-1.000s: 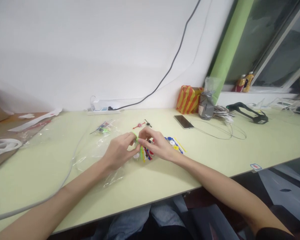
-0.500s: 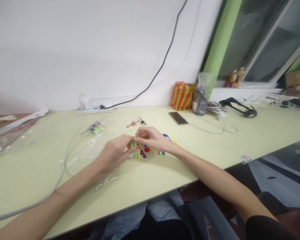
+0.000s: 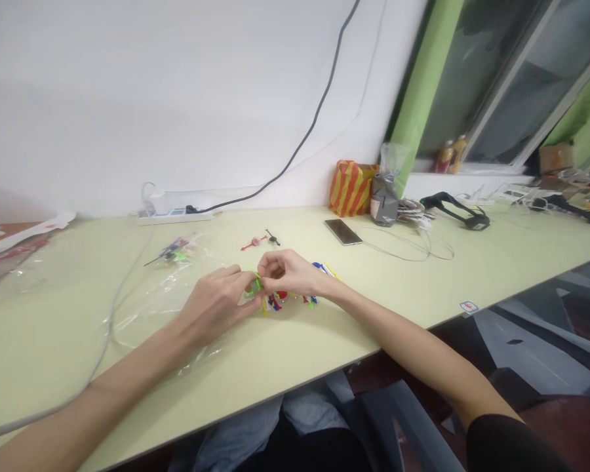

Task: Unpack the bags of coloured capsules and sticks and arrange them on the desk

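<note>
My left hand (image 3: pixel 215 296) is closed, its thumb and fingers round a small bright green plastic piece (image 3: pixel 254 284). From the right, my right hand (image 3: pixel 290 273) pinches at the same green piece, with its fingertips close to the left ones. The piece's full shape is hidden by the fingers. Under and between the hands lies a cluster of small coloured plastic parts (image 3: pixel 274 303) in red, blue, yellow and white, partly covered. Beyond them, a red arrow-shaped part with a pink disc (image 3: pixel 254 243) and a similar black part (image 3: pixel 273 239) lie on the table (image 3: pixel 383 288).
A clear plastic bag (image 3: pixel 147 308) lies left of my hands, near more coloured parts (image 3: pixel 176 251). A grey cable (image 3: pixel 105 341) crosses the left side. Behind stand a power strip (image 3: pixel 174 215), a phone (image 3: pixel 343 232), a striped bag (image 3: pixel 350 190) and a black headset-like frame (image 3: pixel 455 208).
The view has turned slightly right, so things sit further left. Both hands stay together at the green piece, of which more shows between the fingers.
</note>
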Demonstrator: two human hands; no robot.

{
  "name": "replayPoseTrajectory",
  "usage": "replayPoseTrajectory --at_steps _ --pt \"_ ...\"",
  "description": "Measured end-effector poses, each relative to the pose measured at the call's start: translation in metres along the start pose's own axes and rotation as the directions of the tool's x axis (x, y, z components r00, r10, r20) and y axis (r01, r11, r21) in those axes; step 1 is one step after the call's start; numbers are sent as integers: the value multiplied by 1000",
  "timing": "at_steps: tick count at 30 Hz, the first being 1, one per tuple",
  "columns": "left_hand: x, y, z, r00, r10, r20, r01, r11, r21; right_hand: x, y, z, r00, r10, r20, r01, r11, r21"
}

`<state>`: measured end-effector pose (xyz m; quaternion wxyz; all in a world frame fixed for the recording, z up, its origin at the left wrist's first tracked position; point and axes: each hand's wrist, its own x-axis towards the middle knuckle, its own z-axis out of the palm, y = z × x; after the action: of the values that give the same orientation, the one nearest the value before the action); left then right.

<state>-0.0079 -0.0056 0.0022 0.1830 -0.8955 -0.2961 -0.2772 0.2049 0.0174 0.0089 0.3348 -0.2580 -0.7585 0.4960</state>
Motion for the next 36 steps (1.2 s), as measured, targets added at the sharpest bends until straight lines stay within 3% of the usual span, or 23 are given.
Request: replayPoseTrajectory --at_steps 5,9,13,17,20,22,29,36 --pt "-3 -7 3 1000 0 7 0 996 92 -2 3 2 994 -112 -4 109 976 -187" --pt "-4 -17 -1 999 41 -30 -36 988 147 -5 -3 8 973 -221 -58 173 878 -446" --pt "-1 -23 -5 993 98 -61 -89 985 146 -5 -6 14 950 -291 -113 198 841 -503" --pt "3 -20 -7 995 62 -84 -67 996 -66 -3 -5 14 933 -335 -130 250 866 -433" --pt "5 -16 -10 999 8 -43 -21 951 -309 -2 -6 12 933 -337 -125 288 908 -304" --pt "5 -14 -11 1000 -11 -19 3 923 -385 -2 -8 11 937 -327 -125 289 925 -248" --pt "3 -13 -10 998 -50 -48 35 960 -276 -7 -21 4 965 -261 -39 259 964 -56" --pt "6 -5 -3 996 -78 35 81 989 -121 -9 -24 8 975 -221 12 221 975 4"
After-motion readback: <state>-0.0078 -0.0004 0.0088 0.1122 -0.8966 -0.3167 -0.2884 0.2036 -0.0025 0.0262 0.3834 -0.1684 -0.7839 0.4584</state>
